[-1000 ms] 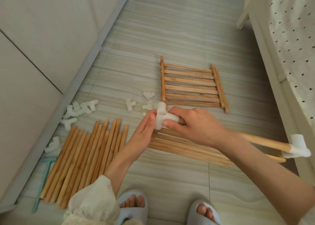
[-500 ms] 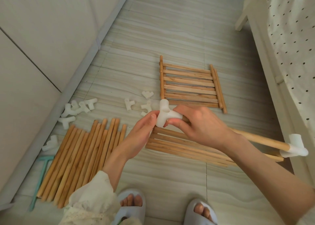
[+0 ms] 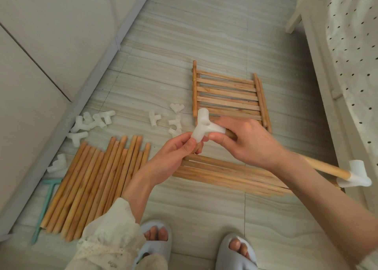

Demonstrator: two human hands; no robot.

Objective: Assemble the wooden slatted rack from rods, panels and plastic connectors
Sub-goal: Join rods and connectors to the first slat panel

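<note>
My left hand (image 3: pixel 176 157) pinches the white connector (image 3: pixel 202 129); my right hand (image 3: pixel 245 141) grips the rod (image 3: pixel 325 167), hiding its middle.

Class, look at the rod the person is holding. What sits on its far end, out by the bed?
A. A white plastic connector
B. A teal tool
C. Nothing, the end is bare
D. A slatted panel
A: the rod runs out from under the right hand and ends in a white plastic connector beside the bed frame.
</note>
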